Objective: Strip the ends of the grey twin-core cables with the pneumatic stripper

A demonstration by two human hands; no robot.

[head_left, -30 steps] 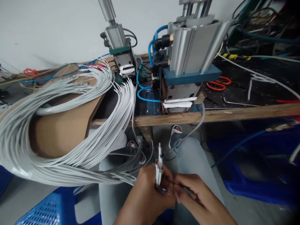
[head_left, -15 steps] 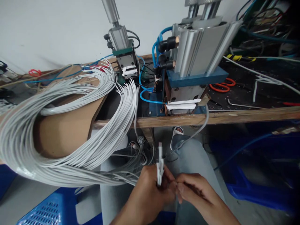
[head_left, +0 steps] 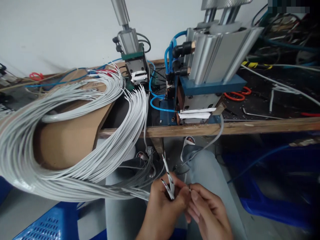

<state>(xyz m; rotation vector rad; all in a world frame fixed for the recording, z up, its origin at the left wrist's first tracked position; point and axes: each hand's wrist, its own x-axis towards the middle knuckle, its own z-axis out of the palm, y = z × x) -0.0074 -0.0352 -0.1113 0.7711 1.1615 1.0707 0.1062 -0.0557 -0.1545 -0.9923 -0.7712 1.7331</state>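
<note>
In the head view my left hand (head_left: pixel 162 205) is closed around a few white cables (head_left: pixel 170 183) above my lap. Their cut ends stick up from the fist, with small dark and coloured wire tips. My right hand (head_left: pixel 210 208) meets it from the right, thumb and forefinger pinched on a thin wire end (head_left: pixel 189 188). The fingertips of both hands nearly touch there, and much of that wire is hidden. To the left, a large looped bundle of white cables (head_left: pixel 82 173) hangs over the table edge and reaches toward my left hand.
On the wooden-edged table (head_left: pixel 250 125) stand a large pneumatic press (head_left: pixel 215 56) and a smaller one (head_left: pixel 128 43). Cardboard (head_left: pixel 67 143) lies under the bundle. Orange-handled scissors (head_left: pixel 235 96) rest behind the large press. Blue plastic stools (head_left: pixel 47 223) flank my legs.
The cable ends in my left hand have tilted left and fanned apart. My right hand has turned more upright and shifted slightly left, its fingers still pinched by the left thumb.
</note>
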